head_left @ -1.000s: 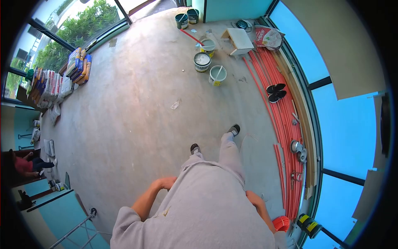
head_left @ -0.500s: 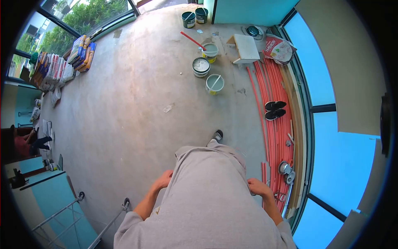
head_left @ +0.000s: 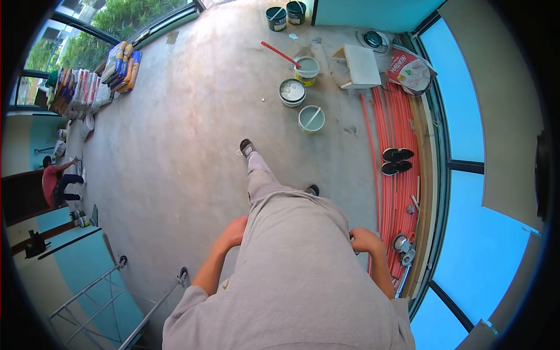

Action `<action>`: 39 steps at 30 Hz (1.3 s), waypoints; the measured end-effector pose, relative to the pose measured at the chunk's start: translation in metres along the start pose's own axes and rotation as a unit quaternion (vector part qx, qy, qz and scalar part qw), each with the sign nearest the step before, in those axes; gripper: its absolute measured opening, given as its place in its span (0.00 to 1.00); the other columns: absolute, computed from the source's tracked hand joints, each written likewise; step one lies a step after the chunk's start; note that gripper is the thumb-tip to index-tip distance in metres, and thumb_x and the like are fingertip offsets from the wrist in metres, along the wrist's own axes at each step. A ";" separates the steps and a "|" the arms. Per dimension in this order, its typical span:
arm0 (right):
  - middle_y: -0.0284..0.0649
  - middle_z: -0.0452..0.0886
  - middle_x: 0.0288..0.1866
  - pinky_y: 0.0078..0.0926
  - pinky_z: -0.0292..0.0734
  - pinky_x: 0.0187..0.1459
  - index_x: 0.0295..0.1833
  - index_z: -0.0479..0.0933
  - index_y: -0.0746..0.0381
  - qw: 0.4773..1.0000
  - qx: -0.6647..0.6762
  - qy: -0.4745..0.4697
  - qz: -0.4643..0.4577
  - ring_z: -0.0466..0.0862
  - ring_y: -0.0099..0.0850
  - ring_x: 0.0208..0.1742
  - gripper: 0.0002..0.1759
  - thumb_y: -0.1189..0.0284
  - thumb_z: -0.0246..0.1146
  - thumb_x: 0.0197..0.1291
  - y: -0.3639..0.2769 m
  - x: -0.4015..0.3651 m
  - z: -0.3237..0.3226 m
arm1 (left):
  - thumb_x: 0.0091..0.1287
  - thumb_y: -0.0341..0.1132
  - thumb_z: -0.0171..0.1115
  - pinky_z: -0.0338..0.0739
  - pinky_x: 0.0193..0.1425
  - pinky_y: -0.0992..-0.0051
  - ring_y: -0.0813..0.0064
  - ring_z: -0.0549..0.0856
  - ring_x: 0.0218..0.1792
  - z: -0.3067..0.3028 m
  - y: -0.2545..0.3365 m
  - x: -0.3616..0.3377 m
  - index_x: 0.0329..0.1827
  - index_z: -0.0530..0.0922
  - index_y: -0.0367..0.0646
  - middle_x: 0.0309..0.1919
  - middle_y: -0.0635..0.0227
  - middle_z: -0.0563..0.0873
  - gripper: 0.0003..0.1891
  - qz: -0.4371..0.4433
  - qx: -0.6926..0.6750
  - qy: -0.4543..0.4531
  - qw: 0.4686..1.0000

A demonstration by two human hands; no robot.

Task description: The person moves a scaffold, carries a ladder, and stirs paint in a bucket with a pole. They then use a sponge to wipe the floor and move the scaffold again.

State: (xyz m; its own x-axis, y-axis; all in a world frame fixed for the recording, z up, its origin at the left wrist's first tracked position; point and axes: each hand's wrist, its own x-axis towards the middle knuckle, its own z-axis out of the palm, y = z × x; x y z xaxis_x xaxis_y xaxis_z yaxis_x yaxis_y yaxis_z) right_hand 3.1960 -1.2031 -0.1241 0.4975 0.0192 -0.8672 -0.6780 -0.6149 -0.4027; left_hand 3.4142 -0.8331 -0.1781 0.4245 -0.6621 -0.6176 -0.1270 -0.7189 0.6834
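My left hand [head_left: 235, 231] is at my left hip, its fingers hidden behind the side of my grey shirt [head_left: 297, 262]. At the other hip, my right hand [head_left: 366, 240] is bent in against the shirt's edge, fingers curled; what they hold, if anything, cannot be made out. My grey trousers [head_left: 261, 174] show below the hem. One shoe [head_left: 247, 147] is stretched forward on the floor, while the other shoe [head_left: 313, 189] is partly covered by my clothing.
Ahead stand an open bucket [head_left: 311, 119], a white-filled bucket [head_left: 292, 91] and a bucket with a red-handled tool [head_left: 307, 69]. Red pipes [head_left: 396, 204] carrying black shoes [head_left: 397, 161] line the right. A metal frame [head_left: 111, 291] and a person [head_left: 55, 181] are at left; sacks [head_left: 122, 67] lie farther off.
One leg has swung forward into view, its shoe now over the scrap on the floor. The buckets and pipes have shifted right in view. Both hands stay at my hips.
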 end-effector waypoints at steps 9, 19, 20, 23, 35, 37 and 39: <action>0.59 0.81 0.35 0.40 0.77 0.39 0.38 0.82 0.68 0.995 0.086 0.046 -0.002 0.83 0.52 0.37 0.19 0.63 0.58 0.48 -0.124 0.122 -0.042 | 0.58 0.48 0.59 0.74 0.47 0.52 0.40 0.79 0.45 -0.181 -0.059 0.051 0.44 0.77 0.39 0.42 0.44 0.82 0.20 0.001 0.103 0.053 0.993; 0.58 0.78 0.27 0.44 0.72 0.31 0.29 0.80 0.69 0.988 -0.029 0.079 -0.130 0.80 0.52 0.27 0.16 0.66 0.55 0.49 -0.308 0.151 -0.148 | 0.56 0.45 0.62 0.76 0.47 0.57 0.43 0.81 0.44 -0.319 -0.155 0.108 0.41 0.82 0.37 0.42 0.44 0.83 0.19 0.002 0.036 -0.147 0.988; 0.58 0.78 0.26 0.44 0.72 0.30 0.28 0.80 0.68 0.989 -0.029 0.070 -0.130 0.79 0.52 0.27 0.15 0.66 0.55 0.47 -0.318 0.163 -0.162 | 0.56 0.44 0.62 0.76 0.47 0.59 0.45 0.82 0.44 -0.332 -0.149 0.110 0.42 0.82 0.37 0.42 0.45 0.84 0.19 -0.032 0.018 -0.141 0.989; 0.56 0.78 0.24 0.46 0.72 0.29 0.26 0.80 0.68 0.990 -0.039 0.050 -0.124 0.78 0.53 0.26 0.15 0.66 0.55 0.44 -0.348 0.206 -0.201 | 0.56 0.43 0.63 0.76 0.48 0.61 0.48 0.84 0.43 -0.373 -0.136 0.120 0.43 0.82 0.36 0.42 0.47 0.86 0.19 -0.106 -0.023 -0.107 0.988; 0.50 0.82 0.25 0.38 0.75 0.31 0.26 0.81 0.69 0.968 -0.138 -0.067 -0.197 0.83 0.41 0.28 0.16 0.65 0.58 0.41 -0.480 0.407 -0.450 | 0.56 0.41 0.63 0.76 0.49 0.63 0.54 0.84 0.43 -0.600 -0.083 0.228 0.45 0.82 0.35 0.42 0.50 0.86 0.19 -0.109 0.006 -0.098 0.989; 0.46 0.81 0.22 0.36 0.73 0.29 0.23 0.80 0.69 0.966 -0.121 -0.121 -0.195 0.81 0.38 0.26 0.15 0.65 0.58 0.41 -0.485 0.422 -0.475 | 0.57 0.41 0.63 0.76 0.49 0.63 0.54 0.84 0.43 -0.633 -0.071 0.249 0.45 0.82 0.34 0.43 0.51 0.86 0.19 -0.107 0.020 -0.115 0.987; 0.44 0.79 0.20 0.34 0.71 0.27 0.22 0.79 0.68 0.965 -0.088 -0.142 -0.202 0.79 0.35 0.24 0.14 0.66 0.58 0.41 -0.484 0.429 -0.488 | 0.57 0.41 0.63 0.76 0.49 0.63 0.55 0.84 0.43 -0.662 -0.059 0.272 0.46 0.82 0.34 0.43 0.51 0.86 0.19 -0.103 0.033 -0.132 0.985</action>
State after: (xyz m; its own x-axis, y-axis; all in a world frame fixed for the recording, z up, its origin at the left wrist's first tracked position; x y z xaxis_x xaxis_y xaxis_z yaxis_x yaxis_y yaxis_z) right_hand 4.0017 -1.2822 -0.1588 0.5172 0.4857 -0.7047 -0.3437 -0.6362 -0.6907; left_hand 4.1306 -0.8307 -0.1289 0.2011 -0.5264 -0.8262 -0.1236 -0.8503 0.5116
